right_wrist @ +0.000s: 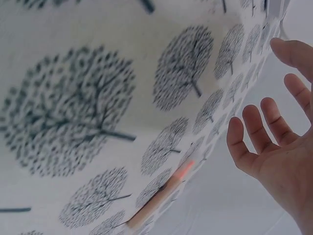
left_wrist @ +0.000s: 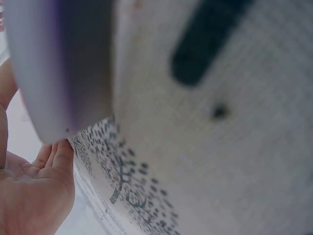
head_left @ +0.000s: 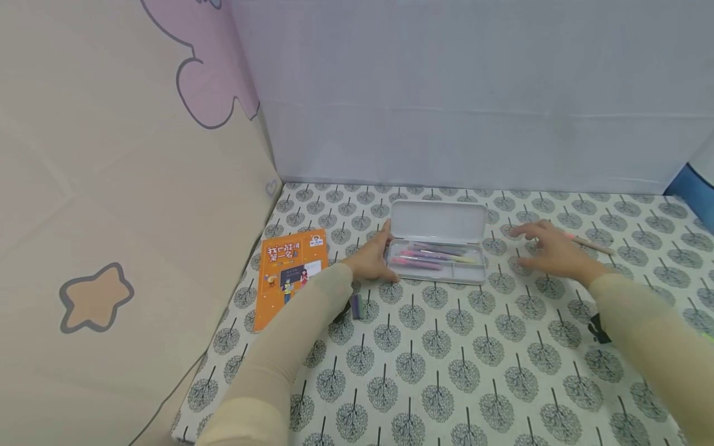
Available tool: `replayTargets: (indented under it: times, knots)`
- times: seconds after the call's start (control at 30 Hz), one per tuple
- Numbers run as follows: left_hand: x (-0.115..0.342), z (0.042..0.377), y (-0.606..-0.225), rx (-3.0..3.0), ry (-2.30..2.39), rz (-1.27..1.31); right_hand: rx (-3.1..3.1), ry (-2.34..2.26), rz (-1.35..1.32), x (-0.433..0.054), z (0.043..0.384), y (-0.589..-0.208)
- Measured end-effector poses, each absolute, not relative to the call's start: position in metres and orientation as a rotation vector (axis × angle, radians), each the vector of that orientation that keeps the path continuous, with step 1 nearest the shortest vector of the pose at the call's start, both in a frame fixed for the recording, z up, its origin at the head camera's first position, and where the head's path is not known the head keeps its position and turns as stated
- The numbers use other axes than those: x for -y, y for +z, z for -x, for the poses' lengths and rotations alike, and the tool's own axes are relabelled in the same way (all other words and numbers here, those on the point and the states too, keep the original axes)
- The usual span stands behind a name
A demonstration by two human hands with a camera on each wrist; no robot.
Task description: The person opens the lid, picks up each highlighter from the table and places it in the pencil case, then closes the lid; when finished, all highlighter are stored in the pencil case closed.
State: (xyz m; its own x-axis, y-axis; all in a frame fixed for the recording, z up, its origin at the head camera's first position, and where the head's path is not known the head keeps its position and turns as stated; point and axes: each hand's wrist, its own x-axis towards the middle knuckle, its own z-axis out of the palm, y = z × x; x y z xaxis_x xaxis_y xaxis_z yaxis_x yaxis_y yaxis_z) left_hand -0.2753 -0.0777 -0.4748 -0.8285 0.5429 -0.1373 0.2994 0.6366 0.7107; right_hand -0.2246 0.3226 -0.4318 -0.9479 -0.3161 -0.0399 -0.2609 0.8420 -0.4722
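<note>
A white pencil case (head_left: 437, 222) lies with its lid tipped back, and several pink, purple and yellow pens (head_left: 432, 255) are in its tray. My left hand (head_left: 370, 255) is at the case's left side, fingers and thumb spread along that edge; it seems to touch it. In the left wrist view, a blurred object partly hides the left hand (left_wrist: 41, 191). My right hand (head_left: 549, 251) hovers to the right of the case with fingers apart and nothing held. Just beyond it lies a brown pen with a pink tip (head_left: 594, 246), also visible in the right wrist view.
An orange booklet (head_left: 295, 260) lies on the left of the tree-patterned tablecloth (head_left: 437, 371). A small purple and grey block (head_left: 357, 306) is near my left wrist. Pale cloth walls (head_left: 474, 124) stand behind and to the left. Something blue (head_left: 688, 192) shows at the right edge.
</note>
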Motion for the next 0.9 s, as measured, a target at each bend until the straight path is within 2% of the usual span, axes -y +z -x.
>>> replayTargets:
  times: [0.9]
  knots:
    - [0.077,0.275,-0.475,-2.521,0.992,-0.647,-3.043,-0.574,0.197,-0.416,0.225,-0.457]
